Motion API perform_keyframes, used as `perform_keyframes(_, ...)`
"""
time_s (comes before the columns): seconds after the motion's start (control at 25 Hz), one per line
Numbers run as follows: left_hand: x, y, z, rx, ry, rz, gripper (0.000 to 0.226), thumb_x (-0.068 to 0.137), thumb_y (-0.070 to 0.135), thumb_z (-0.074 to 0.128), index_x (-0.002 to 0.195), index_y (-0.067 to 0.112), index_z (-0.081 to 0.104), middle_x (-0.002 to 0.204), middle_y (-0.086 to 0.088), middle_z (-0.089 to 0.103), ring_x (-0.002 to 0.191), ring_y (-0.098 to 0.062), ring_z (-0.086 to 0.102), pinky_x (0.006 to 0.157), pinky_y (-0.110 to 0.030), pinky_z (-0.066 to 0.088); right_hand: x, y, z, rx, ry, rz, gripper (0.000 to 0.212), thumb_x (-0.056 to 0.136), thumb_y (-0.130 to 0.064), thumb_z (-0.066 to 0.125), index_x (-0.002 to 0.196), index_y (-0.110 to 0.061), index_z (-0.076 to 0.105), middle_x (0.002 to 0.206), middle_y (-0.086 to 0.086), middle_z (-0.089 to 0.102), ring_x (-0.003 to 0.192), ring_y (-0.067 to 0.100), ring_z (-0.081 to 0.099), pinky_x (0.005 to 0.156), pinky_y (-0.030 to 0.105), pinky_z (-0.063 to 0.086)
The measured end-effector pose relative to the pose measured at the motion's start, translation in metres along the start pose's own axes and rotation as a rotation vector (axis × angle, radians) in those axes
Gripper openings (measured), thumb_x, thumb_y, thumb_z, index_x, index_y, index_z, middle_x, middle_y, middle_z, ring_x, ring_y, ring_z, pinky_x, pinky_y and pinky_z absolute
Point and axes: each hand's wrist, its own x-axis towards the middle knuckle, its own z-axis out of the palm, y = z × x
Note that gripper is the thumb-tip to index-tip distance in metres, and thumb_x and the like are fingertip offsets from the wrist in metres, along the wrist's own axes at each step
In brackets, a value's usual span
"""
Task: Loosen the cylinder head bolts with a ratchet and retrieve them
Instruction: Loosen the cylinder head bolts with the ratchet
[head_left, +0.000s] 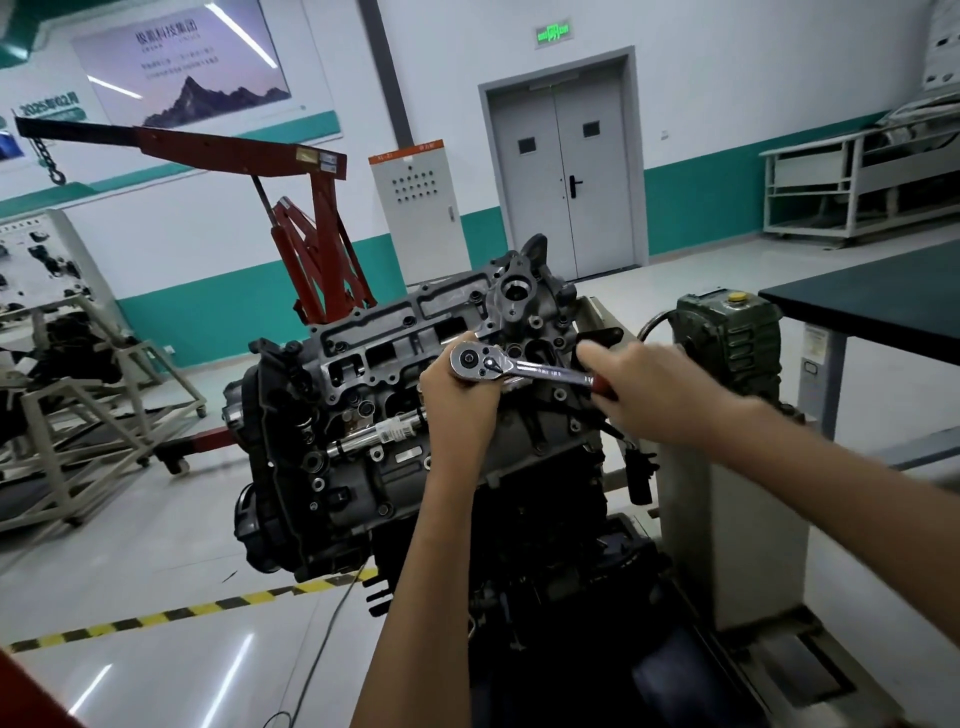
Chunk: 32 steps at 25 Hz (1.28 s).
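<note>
Nearest us, the engine stand (727, 519) is sitting tight against the right side of the block, so there is little elbow room there. The left grip (457, 397) is cupping under the ratchet (540, 371) head, fingers curled round it and steadying it. The right grip (649, 389), blurred, is clasping the red handle end. The ratchet is sitting on top of the cylinder head (395, 332), and the bolt beneath its socket is hidden.

The danger looks like this: if the socket is riding crooked, a hard pull could pop it off and drive knuckles into the raised casting (524, 291) just beyond. A chrome bar (374, 431) is lying loose on the engine's flank and could roll off if jolted. The handle is sweeping toward the green gearbox (727, 338). There is more room leftward, and the red crane (311, 249) is standing well behind.
</note>
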Motion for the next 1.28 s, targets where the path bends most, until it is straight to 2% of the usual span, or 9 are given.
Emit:
perform_keyframes(0.16, -0.008, 0.007, 0.015, -0.021, 0.112, 0.024, 0.040, 0.089, 0.008, 0.066, 0.066, 0.030, 0.042, 0.057, 0.015, 0.043, 0.056, -0.001, 0.036, 0.056, -0.020, 0.036, -0.040, -0.071, 0.055, 0.535, 0.065, 0.318, 0.017, 0.082, -0.012, 0.056, 0.088, -0.018, 0.042, 0.061, -0.004, 0.048, 0.052, 0.017, 0.053, 0.044, 0.010, 0.034)
perform_keyframes(0.28, -0.007, 0.005, 0.019, -0.064, 0.138, 0.024, 0.039, 0.091, 0.009, 0.063, 0.064, 0.020, 0.038, 0.059, 0.013, 0.035, 0.057, -0.006, 0.029, 0.056, -0.029, 0.032, -0.042, -0.116, 0.077, 0.838, 0.105, 0.389, 0.018, 0.079, -0.009, 0.055, 0.084, -0.022, 0.042, 0.061, -0.007, 0.051, 0.047, 0.005, 0.052, 0.043, 0.008, 0.038)
perform_keyframes(0.36, -0.004, 0.001, 0.018, -0.116, 0.099, -0.048, 0.039, 0.091, 0.007, 0.062, 0.063, 0.017, 0.037, 0.060, 0.009, 0.034, 0.060, -0.010, 0.030, 0.058, -0.031, 0.030, -0.043, -0.099, 0.070, 0.754, 0.096, 0.338, 0.016, 0.080, -0.010, 0.054, 0.086, -0.019, 0.042, 0.060, -0.003, 0.050, 0.048, 0.009, 0.050, 0.046, 0.016, 0.038)
perform_keyframes(0.6, 0.003, 0.001, 0.005, 0.011, -0.043, -0.002, 0.035, 0.080, -0.009, 0.060, 0.056, 0.008, 0.040, 0.055, 0.004, 0.040, 0.055, -0.007, 0.031, 0.053, -0.028, 0.029, 0.006, 0.013, -0.008, -0.061, 0.001, -0.021, 0.019, 0.084, -0.012, 0.054, 0.084, -0.017, 0.036, 0.059, -0.005, 0.045, 0.049, 0.019, 0.047, 0.046, 0.026, 0.036)
perform_keyframes(0.68, 0.002, 0.001, 0.003, -0.005, -0.038, -0.002, 0.035, 0.079, -0.010, 0.059, 0.056, 0.010, 0.041, 0.055, 0.006, 0.041, 0.054, -0.006, 0.032, 0.052, -0.025, 0.029, 0.007, 0.012, -0.005, -0.049, 0.007, 0.003, 0.015, 0.085, -0.012, 0.054, 0.087, -0.016, 0.039, 0.063, 0.000, 0.052, 0.053, 0.020, 0.052, 0.050, 0.032, 0.045)
perform_keyframes(0.8, -0.005, 0.005, 0.009, 0.015, 0.054, 0.034, 0.050, 0.084, -0.007, 0.061, 0.062, 0.032, 0.040, 0.052, 0.015, 0.043, 0.052, -0.001, 0.036, 0.053, -0.014, 0.030, -0.031, -0.033, 0.038, 0.331, 0.025, 0.196, 0.015, 0.083, -0.011, 0.054, 0.094, -0.015, 0.044, 0.066, 0.005, 0.055, 0.058, 0.026, 0.055, 0.053, 0.034, 0.046)
perform_keyframes(1.0, -0.005, 0.011, 0.022, -0.055, 0.139, -0.013, 0.048, 0.089, 0.000, 0.061, 0.061, 0.026, 0.033, 0.056, 0.013, 0.031, 0.054, -0.002, 0.026, 0.056, -0.023, 0.029, -0.043, -0.114, 0.076, 0.839, 0.116, 0.408, 0.015, 0.079, -0.008, 0.053, 0.084, -0.019, 0.044, 0.060, -0.006, 0.051, 0.047, 0.006, 0.051, 0.046, 0.010, 0.039)
perform_keyframes(1.12, 0.001, 0.005, 0.013, -0.097, 0.063, -0.073, 0.048, 0.088, -0.003, 0.059, 0.058, 0.024, 0.032, 0.059, 0.010, 0.030, 0.060, -0.010, 0.028, 0.060, -0.032, 0.029, -0.042, -0.076, 0.056, 0.650, 0.052, 0.266, 0.014, 0.080, -0.008, 0.053, 0.083, -0.016, 0.042, 0.060, 0.002, 0.050, 0.048, 0.015, 0.050, 0.048, 0.022, 0.043)
perform_keyframes(1.28, 0.003, 0.006, 0.006, 0.041, -0.031, 0.008, 0.046, 0.081, -0.006, 0.057, 0.056, 0.024, 0.032, 0.051, 0.013, 0.035, 0.054, -0.005, 0.030, 0.053, -0.025, 0.027, -0.002, 0.009, -0.002, 0.020, -0.044, -0.046, 0.014, 0.084, -0.010, 0.053, 0.084, -0.018, 0.041, 0.056, -0.004, 0.046, 0.047, 0.014, 0.047, 0.044, 0.029, 0.040)
